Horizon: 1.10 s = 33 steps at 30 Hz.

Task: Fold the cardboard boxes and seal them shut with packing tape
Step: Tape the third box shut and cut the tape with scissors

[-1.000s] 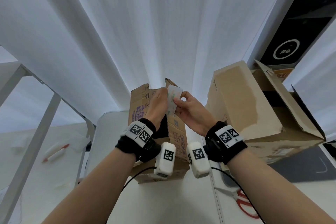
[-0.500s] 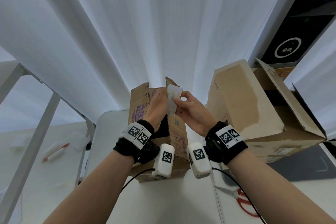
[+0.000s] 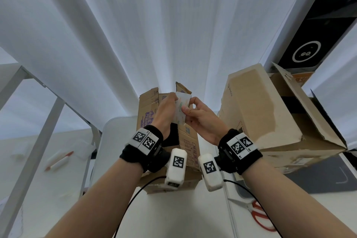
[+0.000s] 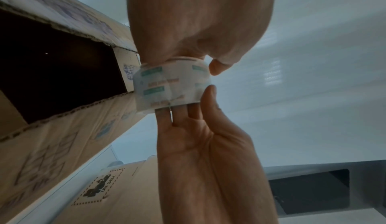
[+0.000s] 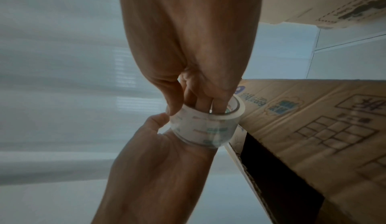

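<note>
We hold the roll of packing tape [image 3: 180, 109] up between both hands, above the small printed cardboard box [image 3: 186, 141] standing on the worktop [image 3: 116, 141] near its far edge. Our left hand [image 3: 164, 111] has its fingers hooked through the roll's core; our right hand [image 3: 202, 120] pinches the outer wrap with the thumb. A larger cardboard box [image 3: 270, 114] sits to the right, and red-handled scissors [image 3: 260, 216] lie near the front edge.

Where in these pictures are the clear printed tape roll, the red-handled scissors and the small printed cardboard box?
clear printed tape roll [image 4: 171, 85], left wrist view, outer wound face.
red-handled scissors [image 3: 260, 218], head view, handle loop.
small printed cardboard box [image 3: 190, 147], head view, side panel.
</note>
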### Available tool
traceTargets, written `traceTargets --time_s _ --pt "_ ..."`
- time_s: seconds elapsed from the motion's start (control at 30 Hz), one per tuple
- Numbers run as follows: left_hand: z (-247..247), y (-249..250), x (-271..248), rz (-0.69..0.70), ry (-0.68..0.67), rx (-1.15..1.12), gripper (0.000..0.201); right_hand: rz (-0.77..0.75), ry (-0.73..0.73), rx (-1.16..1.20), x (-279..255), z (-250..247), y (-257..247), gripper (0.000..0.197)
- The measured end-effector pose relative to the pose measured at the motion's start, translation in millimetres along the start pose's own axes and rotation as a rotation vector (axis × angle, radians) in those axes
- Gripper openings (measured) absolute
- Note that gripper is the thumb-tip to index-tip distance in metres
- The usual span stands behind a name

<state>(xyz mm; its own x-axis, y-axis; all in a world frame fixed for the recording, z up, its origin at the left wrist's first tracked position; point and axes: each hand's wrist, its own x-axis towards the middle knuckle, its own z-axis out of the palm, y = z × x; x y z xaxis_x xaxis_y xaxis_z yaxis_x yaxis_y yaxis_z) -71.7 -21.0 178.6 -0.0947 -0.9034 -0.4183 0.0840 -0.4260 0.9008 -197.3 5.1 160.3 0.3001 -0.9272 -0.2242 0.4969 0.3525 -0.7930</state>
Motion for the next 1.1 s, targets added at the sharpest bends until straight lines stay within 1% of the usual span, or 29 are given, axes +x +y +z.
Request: traceTargets --time_s 0.17,0.37,0.53,0.67,0.8,0.9,0.97,1.1 --pt "-2 -2 -1 -0.013 -0.006 -0.001 0.040 -0.001 0.005 0.015 -2 -1 1 0.013" --pt "-5 -7 -3 -0.015 -0.023 0.011 0.042 0.005 0.025 0.018 -2 -3 1 0.011" --pt "-7 -8 -4 0.004 -0.043 0.035 0.042 0.007 0.020 0.028 -3 -3 1 0.013" --pt "-7 -7 -9 0.050 -0.045 0.080 0.048 0.003 0.032 0.038 -3 -5 0 0.011" --pt "-6 -9 -10 0.068 -0.057 0.039 0.035 0.006 0.013 0.013 -4 -5 0 0.008" --pt "-8 -10 -8 0.111 -0.095 -0.018 0.035 0.002 0.002 -0.027 -5 -5 0 0.015" --pt "-11 -9 -9 0.115 -0.117 -0.029 0.037 -0.009 0.011 -0.018 -5 -5 -2 0.016" --pt "-15 -7 -11 0.133 -0.151 0.004 0.031 -0.016 0.048 0.011 -3 -7 -5 0.008"
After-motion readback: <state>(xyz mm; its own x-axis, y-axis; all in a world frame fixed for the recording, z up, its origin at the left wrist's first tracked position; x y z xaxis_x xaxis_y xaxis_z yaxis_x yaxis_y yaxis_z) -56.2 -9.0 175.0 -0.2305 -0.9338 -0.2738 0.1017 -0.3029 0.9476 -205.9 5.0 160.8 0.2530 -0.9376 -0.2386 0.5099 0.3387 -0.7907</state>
